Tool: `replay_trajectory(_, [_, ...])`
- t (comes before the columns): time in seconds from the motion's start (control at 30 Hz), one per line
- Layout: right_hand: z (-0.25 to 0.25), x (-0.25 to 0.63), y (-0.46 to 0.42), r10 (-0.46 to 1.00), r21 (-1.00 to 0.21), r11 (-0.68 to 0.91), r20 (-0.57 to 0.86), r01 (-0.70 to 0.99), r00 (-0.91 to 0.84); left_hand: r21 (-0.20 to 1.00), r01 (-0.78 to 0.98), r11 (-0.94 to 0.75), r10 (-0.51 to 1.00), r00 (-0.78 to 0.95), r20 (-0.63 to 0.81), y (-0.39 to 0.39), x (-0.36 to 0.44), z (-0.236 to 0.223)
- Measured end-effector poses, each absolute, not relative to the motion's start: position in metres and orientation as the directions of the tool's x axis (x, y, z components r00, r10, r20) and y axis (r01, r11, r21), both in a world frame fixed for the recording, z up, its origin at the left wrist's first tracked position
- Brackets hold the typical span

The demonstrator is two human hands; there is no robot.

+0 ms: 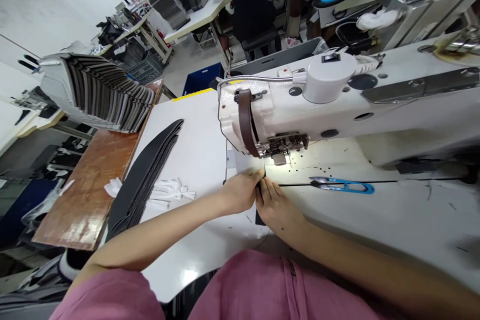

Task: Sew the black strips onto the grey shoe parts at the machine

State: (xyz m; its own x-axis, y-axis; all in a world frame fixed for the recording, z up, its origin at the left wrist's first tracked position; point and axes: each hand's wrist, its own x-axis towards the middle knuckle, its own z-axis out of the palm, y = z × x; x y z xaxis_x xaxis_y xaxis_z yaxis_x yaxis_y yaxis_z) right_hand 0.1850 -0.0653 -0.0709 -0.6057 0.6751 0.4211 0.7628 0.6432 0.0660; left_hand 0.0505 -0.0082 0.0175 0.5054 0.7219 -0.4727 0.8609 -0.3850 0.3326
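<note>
Close in front of the sewing machine's needle area (pixel 279 156), both hands meet on a small black fabric piece (pixel 260 218). My left hand (pixel 242 192) is closed, with thumb and fingers pinching the piece's edge. My right hand (pixel 279 210) lies against it from the right, its fingers bent and pressed together on the fabric. Much of the piece is hidden beneath the hands. Blue-handled thread snips (pixel 347 186) lie on the machine bed, right of my right hand. Left of my left arm is a stack of curved black fabric pieces (pixel 146 175).
White fabric strips (pixel 168 194) lie beside the black stack. The white sewing machine arm (pixel 300 110) spans the right side, above the table. A tall pile of grey pieces (pixel 101 90) stands on a brown wooden board (pixel 101 170). Another person (pixel 247 0) sits beyond.
</note>
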Motion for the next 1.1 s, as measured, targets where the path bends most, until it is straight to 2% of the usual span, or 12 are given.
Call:
replay_trajectory(0.2, [-0.070,0.183,-0.063,0.661,0.069,0.631,0.474,0.773,-0.582,0.269,0.880,-0.392,0.799,0.471,-0.373,-0.012,0.049,0.007])
replay_trajectory(0.37, [-0.070,0.182,-0.063,0.654,0.093,0.619,0.489,0.780,-0.577,0.120,0.894,-0.433,0.838,0.447,-0.313,-0.011,0.051,-0.001])
replay_trajectory(0.67, [-0.076,0.179,-0.063,0.659,0.102,0.619,0.472,0.779,-0.585,0.033,0.824,-0.566,0.823,0.567,-0.027,0.008,0.043,-0.025])
replay_trajectory(0.83, [-0.079,0.180,-0.054,0.656,0.085,0.637,0.463,0.766,-0.597,-0.054,0.776,-0.628,0.769,0.630,0.113,0.024,0.042,-0.040])
replay_trajectory(0.97, [-0.078,0.182,-0.046,0.671,0.028,0.660,0.426,0.750,-0.607,-0.098,0.747,-0.658,0.732,0.665,0.151,0.036,0.039,-0.044])
replay_trajectory(1.1, [-0.077,0.186,-0.039,0.698,-0.056,0.676,0.369,0.735,-0.614,-0.110,0.766,-0.634,0.758,0.643,0.109,0.042,0.038,-0.043])
